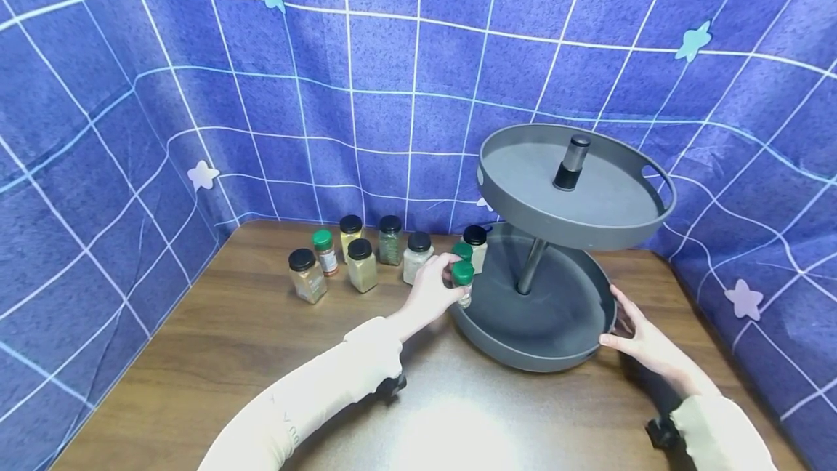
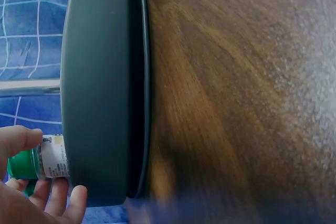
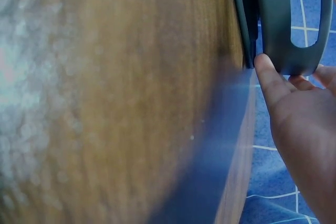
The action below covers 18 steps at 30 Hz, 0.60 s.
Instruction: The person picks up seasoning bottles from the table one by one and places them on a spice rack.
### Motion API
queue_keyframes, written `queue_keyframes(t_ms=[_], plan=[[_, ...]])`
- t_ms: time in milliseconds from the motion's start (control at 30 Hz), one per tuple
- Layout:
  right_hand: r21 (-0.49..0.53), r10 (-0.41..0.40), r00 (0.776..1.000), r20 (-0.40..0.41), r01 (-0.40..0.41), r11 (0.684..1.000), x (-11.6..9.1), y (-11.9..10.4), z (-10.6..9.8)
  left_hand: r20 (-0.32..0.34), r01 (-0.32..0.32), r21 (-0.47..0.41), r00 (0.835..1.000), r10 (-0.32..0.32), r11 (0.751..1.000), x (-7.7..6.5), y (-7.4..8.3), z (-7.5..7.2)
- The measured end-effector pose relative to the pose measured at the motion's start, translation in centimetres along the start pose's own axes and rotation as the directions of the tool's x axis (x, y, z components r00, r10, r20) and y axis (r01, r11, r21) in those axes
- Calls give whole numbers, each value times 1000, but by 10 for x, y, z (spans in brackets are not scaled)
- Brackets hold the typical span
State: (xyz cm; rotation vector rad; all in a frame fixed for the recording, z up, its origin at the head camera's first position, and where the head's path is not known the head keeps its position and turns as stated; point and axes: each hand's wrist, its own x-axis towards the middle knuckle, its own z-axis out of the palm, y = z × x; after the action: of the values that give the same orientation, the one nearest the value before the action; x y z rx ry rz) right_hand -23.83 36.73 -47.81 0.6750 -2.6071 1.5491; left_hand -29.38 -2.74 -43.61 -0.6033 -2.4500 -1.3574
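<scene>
My left hand (image 1: pixel 431 288) pinches a small spice jar (image 1: pixel 463 276) with a green cap and pale label at the left rim of a grey two-tier round tray (image 1: pixel 532 362). In the left wrist view, thumb and fingers hold this jar (image 2: pixel 53 156) upright against the tray's wall (image 2: pixel 97 87). Right behind it stand another green-capped jar (image 1: pixel 461 249) and a black-capped jar (image 1: pixel 476 247); their bases are hidden. My right hand (image 1: pixel 650 344) holds the lower tier's right side, thumb and fingers spread on its wall beside a handle cutout, as the right wrist view shows.
Left of the tray, several spice jars stand on the wooden table (image 1: pixel 216 355), among them a black-capped white one (image 1: pixel 415 260) and a green-capped one (image 1: pixel 327 256). The upper tier (image 1: pixel 608 198) overhangs the lower on a central post (image 1: pixel 532 267). Blue cloth (image 1: pixel 379 115) hangs behind.
</scene>
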Motion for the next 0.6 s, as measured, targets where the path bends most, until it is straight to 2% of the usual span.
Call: queue_keyframes(t_ms=[400, 600], plan=[[-9, 6, 1000, -3, -6, 1000, 1, -2, 0, -12, 63, 12, 998, -63, 998, 3, 0, 4], [-3, 14, 1000, 2, -14, 1000, 0, -1, 0, -6, 92, -33, 996, -92, 995, 3, 2, 2]])
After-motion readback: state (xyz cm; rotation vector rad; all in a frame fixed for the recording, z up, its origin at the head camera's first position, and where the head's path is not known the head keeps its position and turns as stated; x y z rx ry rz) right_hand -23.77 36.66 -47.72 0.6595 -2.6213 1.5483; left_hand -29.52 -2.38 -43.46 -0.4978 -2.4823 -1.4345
